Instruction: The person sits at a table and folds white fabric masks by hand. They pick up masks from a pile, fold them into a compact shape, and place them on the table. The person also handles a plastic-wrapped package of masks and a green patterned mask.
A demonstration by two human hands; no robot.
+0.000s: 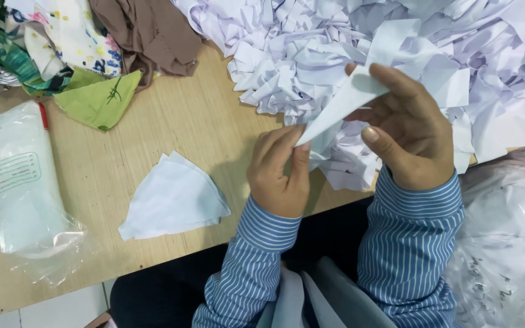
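Both hands hold one white triangular piece of fabric (341, 106) above the table edge. My left hand (277, 173) pinches its lower pointed tip between thumb and fingers. My right hand (405, 130) grips its upper wide end. Behind them a large heap of crumpled white fabric pieces (360, 42) covers the right side of the wooden table (195, 115). To the left of my left hand, a small neat stack of flat white triangular pieces (174, 197) lies on the table. Blue striped sleeves cover both forearms.
A clear plastic bag of white material (22, 182) lies at the table's left. Coloured and patterned fabric scraps, green (101, 100) and brown (153, 30), sit at the back left. A large clear plastic bag (508, 243) hangs off the right edge.
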